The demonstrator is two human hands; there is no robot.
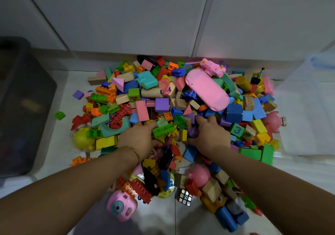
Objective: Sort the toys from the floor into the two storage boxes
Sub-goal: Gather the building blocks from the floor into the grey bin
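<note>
toys lie heaped; left hand and right hand dig in, grips unclear; next, lift a handful toward a box.

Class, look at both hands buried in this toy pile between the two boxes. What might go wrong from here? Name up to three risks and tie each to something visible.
1. The left hand and right hand are digging into mixed bricks and blocks, so a scoop would likely mix the kinds.
2. The big pink toy lies tilted on top of the pile; pulling pieces from below may make it slide.
3. The puzzle cube and pink camera lie near the person and could be knocked.
</note>
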